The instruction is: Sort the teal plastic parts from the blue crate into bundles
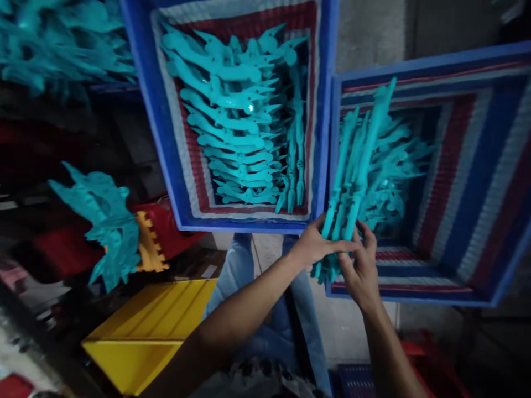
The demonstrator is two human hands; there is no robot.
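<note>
Both of my hands grip one bundle of long teal plastic parts (355, 166) at its near end, over the near-left corner of the right blue crate (418, 65). My left hand (317, 243) wraps the bundle from the left, and my right hand (360, 265) cups it from below and right. The bundle slants up and away into that crate, where more loose teal parts (394, 166) lie. The left blue crate (141, 72), lined with striped woven sheet, holds several teal parts (240, 121) stacked in neat rows.
A yellow bin (145, 326) stands at the lower left. Above it a heap of teal parts (108, 221) rests on a red container (170, 226) with a yellow piece. More teal parts (53, 44) fill the top left. My jeans-clad legs (244, 276) show below the crates.
</note>
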